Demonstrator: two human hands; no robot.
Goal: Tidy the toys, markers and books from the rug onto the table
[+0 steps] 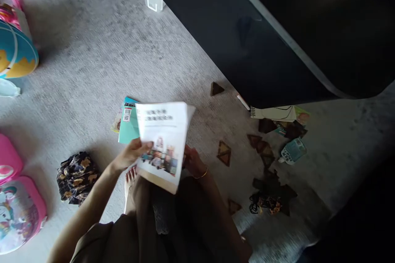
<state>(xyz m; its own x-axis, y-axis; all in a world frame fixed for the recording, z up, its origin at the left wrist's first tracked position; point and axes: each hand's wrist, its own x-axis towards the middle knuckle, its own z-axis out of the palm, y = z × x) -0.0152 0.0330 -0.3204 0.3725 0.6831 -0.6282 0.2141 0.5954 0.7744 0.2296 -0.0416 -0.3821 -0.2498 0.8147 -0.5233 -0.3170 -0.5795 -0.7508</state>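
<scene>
Pinching the white booklet (162,131) in the left hand (135,152) above the knees (142,199), pointing it lengthwise forward, with the right hand (195,162) at its right edge; can't tell whether clasping.

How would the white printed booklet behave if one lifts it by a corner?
The booklet would probably bend, since a page flares at its upper right corner. It looks light, being thin paper, and the left hand pinches its edge.
</scene>
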